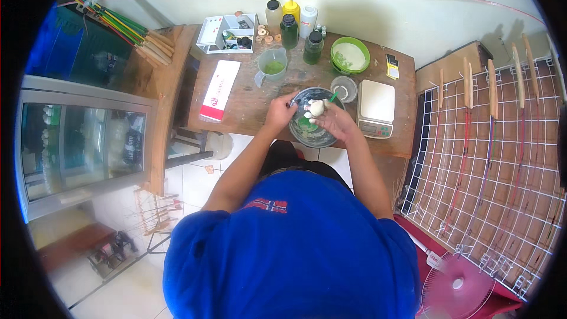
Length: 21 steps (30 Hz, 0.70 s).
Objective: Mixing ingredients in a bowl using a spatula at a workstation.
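A dark grey bowl (pixel 323 140) sits at the table's front edge, with green and whitish, dough-like stuff inside. At its left rim my left hand (pixel 280 113) is closed, gripping the edge. Over the bowl my right hand (pixel 335 121) holds a pale, rounded dough-like lump (pixel 316 107) in its fingers. Whitish paste coats those fingertips. A thin green handle (pixel 333 97) slants out beside the lump; whether my right hand touches it, I cannot tell. Just behind, a small clear bowl (pixel 344 89) stands close to the rim.
A white kitchen scale (pixel 376 106) stands right of the bowls. Behind are a green bowl of pale powder (pixel 350 55), a measuring jug (pixel 272 64), dark-lidded jars (pixel 289 32) and a white organizer (pixel 226 33). A red-and-white paper (pixel 220 90) lies left. A wire rack (pixel 484 165) fills the right side.
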{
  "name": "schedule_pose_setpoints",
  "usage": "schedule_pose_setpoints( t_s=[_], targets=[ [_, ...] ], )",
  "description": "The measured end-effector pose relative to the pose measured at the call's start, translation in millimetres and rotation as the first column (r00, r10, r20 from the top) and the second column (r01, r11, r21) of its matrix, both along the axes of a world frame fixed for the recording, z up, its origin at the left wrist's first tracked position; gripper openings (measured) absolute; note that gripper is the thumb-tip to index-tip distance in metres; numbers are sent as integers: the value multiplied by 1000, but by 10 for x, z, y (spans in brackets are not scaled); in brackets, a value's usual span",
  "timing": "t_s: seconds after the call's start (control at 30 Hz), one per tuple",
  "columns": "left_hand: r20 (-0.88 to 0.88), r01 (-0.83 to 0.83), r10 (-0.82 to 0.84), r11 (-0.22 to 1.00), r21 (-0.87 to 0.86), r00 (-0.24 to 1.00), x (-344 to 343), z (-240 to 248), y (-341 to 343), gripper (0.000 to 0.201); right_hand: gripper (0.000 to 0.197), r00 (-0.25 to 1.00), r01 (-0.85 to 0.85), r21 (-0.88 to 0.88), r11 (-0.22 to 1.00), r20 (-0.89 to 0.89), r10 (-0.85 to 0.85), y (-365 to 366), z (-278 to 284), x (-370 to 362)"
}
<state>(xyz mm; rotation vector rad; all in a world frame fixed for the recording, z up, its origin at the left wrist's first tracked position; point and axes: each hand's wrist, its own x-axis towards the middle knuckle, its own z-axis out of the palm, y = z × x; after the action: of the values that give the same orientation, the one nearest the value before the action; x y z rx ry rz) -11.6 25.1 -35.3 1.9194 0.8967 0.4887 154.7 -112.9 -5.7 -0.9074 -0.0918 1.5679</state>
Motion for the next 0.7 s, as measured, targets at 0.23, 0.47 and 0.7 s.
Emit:
schedule_pose_setpoints(
  t_s=[0.23, 0.47, 0.7],
  targets=[
    [-13, 6, -6, 1000, 7, 1000, -17, 79, -14, 48, 48, 985, 7, 21, 1000, -173, -3, -14, 118, 10],
    [-1, -4, 4, 1000, -25, 1000, 1, 115, -40, 47, 50, 874, -88, 252, 964, -445, 196, -75, -481, 251],
    [-1, 17, -17, 1000, -11, 1000, 1, 133, -51, 46, 55, 993, 32, -103, 994, 116, -20, -35, -31, -17]
  ],
)
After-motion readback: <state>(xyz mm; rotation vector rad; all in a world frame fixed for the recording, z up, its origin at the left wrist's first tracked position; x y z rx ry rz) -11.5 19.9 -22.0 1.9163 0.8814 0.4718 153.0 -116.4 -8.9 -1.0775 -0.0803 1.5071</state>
